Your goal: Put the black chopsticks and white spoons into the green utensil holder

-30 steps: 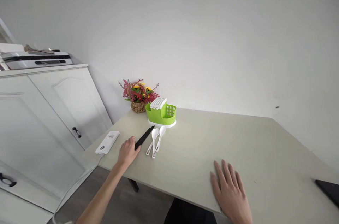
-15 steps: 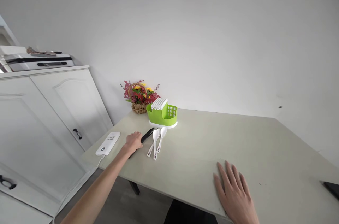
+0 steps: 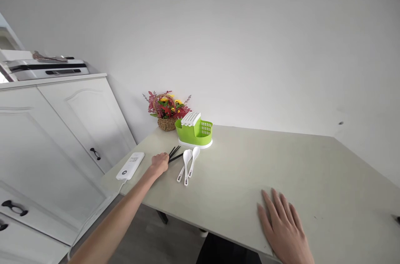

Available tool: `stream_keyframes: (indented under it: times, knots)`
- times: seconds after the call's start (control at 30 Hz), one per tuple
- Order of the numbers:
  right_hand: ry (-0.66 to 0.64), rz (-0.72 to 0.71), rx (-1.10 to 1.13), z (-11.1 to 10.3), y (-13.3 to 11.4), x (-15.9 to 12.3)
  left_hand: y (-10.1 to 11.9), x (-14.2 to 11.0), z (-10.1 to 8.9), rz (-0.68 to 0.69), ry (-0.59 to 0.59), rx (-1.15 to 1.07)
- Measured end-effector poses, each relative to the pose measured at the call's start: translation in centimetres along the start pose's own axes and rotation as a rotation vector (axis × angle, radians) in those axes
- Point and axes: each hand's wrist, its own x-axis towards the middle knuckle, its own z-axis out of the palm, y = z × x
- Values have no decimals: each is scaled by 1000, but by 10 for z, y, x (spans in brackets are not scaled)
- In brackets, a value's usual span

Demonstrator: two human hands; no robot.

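Several black chopsticks (image 3: 175, 153) stick out past my left hand (image 3: 160, 163), which is closed around them low over the table; their far ends fan apart. Just to the right of them lie white spoons (image 3: 186, 158), partly overlapping, with small dark marks on their handles. Behind the spoons stands a green cutlery holder (image 3: 189, 133) with a white slotted top and a white base. My right hand (image 3: 285, 224) rests flat on the table near the front edge, fingers apart, holding nothing.
The pale table (image 3: 237, 172) meets the wall at the back. A wicker basket of artificial flowers (image 3: 168, 123) stands behind the holder. A white power bank (image 3: 131, 165) with a cable lies at the left edge, beside white cabinets (image 3: 90, 130). A suitcase (image 3: 50, 70) lies on top.
The chopsticks in my left hand have spread from a tight bundle into a fan. My right hand stays flat on the table. The whole view has shifted slightly.
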Motion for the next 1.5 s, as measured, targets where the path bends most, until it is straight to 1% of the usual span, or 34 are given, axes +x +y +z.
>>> stream_keyframes:
  times: [0.07,0.13,0.2,0.33,0.4,0.47,0.53,0.57,0.6,0.63,0.67,0.7,0.73,0.77,0.83,0.87,0.9,0.97,1.07,1.17,1.23,1.3,1.5]
  knots:
    - [-4,-15,-6,0,0,0,-3,-3,6,1,22,-3]
    - [7,0,-14,-1,-1,0,-6,-8,14,7,55,-14]
    - [23,11,-17,-2,-2,0,-10,-15,22,12,101,-32]
    - [3,-31,-14,-1,1,-1,-21,-25,34,-20,201,-103]
    - [4,-20,-24,0,2,-2,-27,-27,34,-55,253,-159]
    - [1,-10,-31,1,3,-3,-31,-29,30,-85,312,-208]
    - [-19,-20,-28,1,3,-4,-29,-34,21,-86,405,-364]
    - [-32,-26,-25,1,4,-4,-25,-37,15,-70,452,-507]
    - [-42,-27,-24,1,4,-4,-18,-42,9,-46,486,-691]
    - [-42,-22,-23,1,4,-5,-9,-47,3,-6,489,-899]
    - [-41,-19,-23,1,4,-5,2,-53,-4,33,443,-1095]
    - [-39,-21,-23,1,4,-5,15,-59,-9,79,355,-1260]
    - [-35,-23,-24,1,4,-5,30,-66,-13,150,237,-1382]
    - [-36,-24,-28,1,4,-4,45,-73,-16,221,114,-1459]
    - [-50,-18,-38,-1,4,-4,77,-88,-17,331,-75,-1502]
    - [-60,-13,-40,-2,5,-3,93,-94,-16,375,-120,-1487]
    - [-68,-7,-37,-3,4,-2,109,-100,-13,411,-124,-1466]
    - [-72,7,-24,-5,3,0,138,-108,-7,466,-93,-1448]
    - [-36,62,-6,-7,-3,3,176,-112,2,539,-59,-1571]
    - [21,128,-12,-8,-10,6,204,-111,6,653,-60,-1676]
    - [31,151,-21,-7,-13,8,216,-110,8,706,-69,-1682]
    - [26,156,-26,-7,-13,9,224,-111,10,729,-85,-1658]
    - [49,165,-38,-5,-12,12,231,-113,16,737,-108,-1551]
